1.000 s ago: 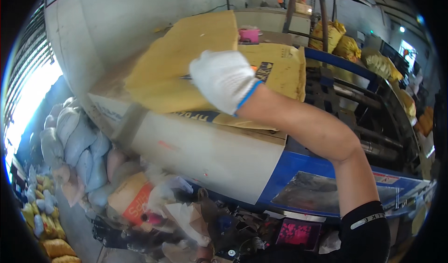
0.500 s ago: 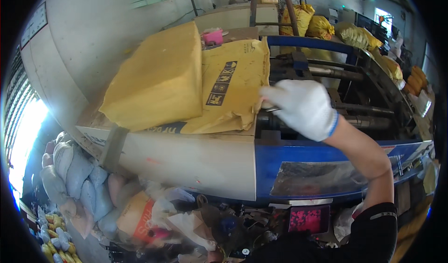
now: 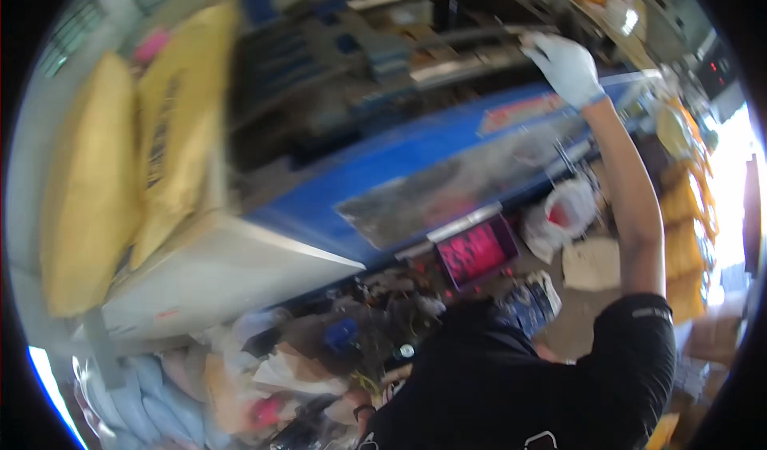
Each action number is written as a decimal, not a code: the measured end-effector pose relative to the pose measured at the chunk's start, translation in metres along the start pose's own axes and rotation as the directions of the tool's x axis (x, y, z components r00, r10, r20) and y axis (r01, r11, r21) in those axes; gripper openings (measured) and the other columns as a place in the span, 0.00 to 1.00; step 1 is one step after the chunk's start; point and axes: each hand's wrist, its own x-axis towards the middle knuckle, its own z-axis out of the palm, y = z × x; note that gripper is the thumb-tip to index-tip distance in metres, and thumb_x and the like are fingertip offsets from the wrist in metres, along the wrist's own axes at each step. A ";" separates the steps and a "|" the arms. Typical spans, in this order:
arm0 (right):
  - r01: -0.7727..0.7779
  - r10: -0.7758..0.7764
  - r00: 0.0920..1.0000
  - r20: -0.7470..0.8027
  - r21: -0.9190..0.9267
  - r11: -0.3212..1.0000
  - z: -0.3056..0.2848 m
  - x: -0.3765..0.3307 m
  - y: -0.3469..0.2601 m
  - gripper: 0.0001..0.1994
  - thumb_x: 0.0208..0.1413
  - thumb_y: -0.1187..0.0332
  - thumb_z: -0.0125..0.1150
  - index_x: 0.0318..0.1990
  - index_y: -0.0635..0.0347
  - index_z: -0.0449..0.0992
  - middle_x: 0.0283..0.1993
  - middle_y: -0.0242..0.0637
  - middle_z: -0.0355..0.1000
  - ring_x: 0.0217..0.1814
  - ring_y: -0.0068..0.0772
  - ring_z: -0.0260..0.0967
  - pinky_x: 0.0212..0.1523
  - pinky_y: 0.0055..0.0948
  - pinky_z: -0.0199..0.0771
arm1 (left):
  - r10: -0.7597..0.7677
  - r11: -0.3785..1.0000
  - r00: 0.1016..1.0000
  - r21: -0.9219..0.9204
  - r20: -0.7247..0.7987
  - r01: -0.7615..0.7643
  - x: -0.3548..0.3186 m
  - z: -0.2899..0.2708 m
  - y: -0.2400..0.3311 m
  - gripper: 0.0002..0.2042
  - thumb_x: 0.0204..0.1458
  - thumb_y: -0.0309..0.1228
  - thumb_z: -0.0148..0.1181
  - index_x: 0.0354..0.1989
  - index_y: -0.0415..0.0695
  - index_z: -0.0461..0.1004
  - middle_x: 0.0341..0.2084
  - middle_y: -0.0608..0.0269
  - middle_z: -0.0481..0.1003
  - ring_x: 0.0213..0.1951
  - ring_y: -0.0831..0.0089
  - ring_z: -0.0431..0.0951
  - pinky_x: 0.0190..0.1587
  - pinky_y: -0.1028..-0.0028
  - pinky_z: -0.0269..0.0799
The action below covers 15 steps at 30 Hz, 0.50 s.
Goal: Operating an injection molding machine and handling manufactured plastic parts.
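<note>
My right hand, in a white glove, reaches out over the far right part of a blue machine. Its fingers are bent together by the machine's dark upper bars. What they hold, if anything, is too small and smeared to make out. Low in the picture, my left hand shows only in part, beyond a dark band at the wrist. It is close to the blurred clutter beneath the machine, and its fingers cannot be told apart.
Yellow paper sacks lie on the machine's pale left end. Under its front edge sits a purple tray of bright pink pieces, with a white bag to the right. Grey sacks lie lower left; yellow sacks line the right.
The view has swung right, so the yellow sacks now appear far left. My gloved right hand has gone from beside the sack to the machine's far right part. The left hand has come into view.
</note>
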 end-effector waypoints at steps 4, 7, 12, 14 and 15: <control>0.049 -0.050 0.996 0.077 0.010 0.999 0.007 -0.012 0.029 0.14 0.64 0.61 0.55 0.53 0.50 0.78 0.50 0.40 0.77 0.48 0.45 0.76 0.44 0.37 0.77 | 0.324 0.945 0.932 0.097 -0.164 -0.311 0.004 -0.032 0.015 0.18 0.65 0.41 0.51 0.38 0.35 0.76 0.23 0.41 0.76 0.26 0.40 0.76 0.28 0.51 0.70; -0.117 0.110 0.986 0.126 0.050 0.992 -0.016 -0.012 0.011 0.16 0.57 0.54 0.61 0.46 0.53 0.81 0.40 0.45 0.79 0.43 0.50 0.78 0.45 0.40 0.77 | 0.016 0.996 0.984 -0.084 0.177 -0.001 0.010 -0.080 0.053 0.24 0.66 0.45 0.49 0.42 0.30 0.76 0.32 0.31 0.77 0.37 0.33 0.75 0.36 0.47 0.71; -0.142 0.127 0.987 0.098 0.160 0.977 -0.013 -0.015 -0.001 0.16 0.56 0.52 0.63 0.41 0.53 0.83 0.37 0.44 0.80 0.41 0.46 0.79 0.45 0.36 0.77 | -0.040 0.990 0.999 -0.133 -0.034 0.035 0.000 -0.043 0.029 0.29 0.66 0.49 0.47 0.35 0.29 0.78 0.31 0.30 0.77 0.36 0.33 0.76 0.37 0.46 0.72; -0.151 0.137 0.987 0.083 0.197 0.969 -0.005 -0.015 -0.005 0.17 0.55 0.51 0.63 0.41 0.55 0.83 0.37 0.46 0.80 0.41 0.47 0.79 0.45 0.36 0.77 | -0.043 0.993 0.999 -0.113 0.014 0.044 0.004 -0.018 -0.007 0.28 0.66 0.48 0.47 0.34 0.29 0.78 0.29 0.31 0.78 0.35 0.34 0.77 0.37 0.46 0.72; -0.139 0.121 0.989 0.086 0.239 0.961 0.004 -0.010 -0.019 0.18 0.55 0.52 0.64 0.42 0.57 0.83 0.37 0.47 0.79 0.40 0.47 0.79 0.44 0.35 0.77 | -0.102 0.979 0.995 -0.177 -0.020 0.097 -0.008 -0.007 -0.037 0.28 0.66 0.47 0.47 0.36 0.29 0.78 0.30 0.32 0.78 0.34 0.35 0.77 0.38 0.47 0.72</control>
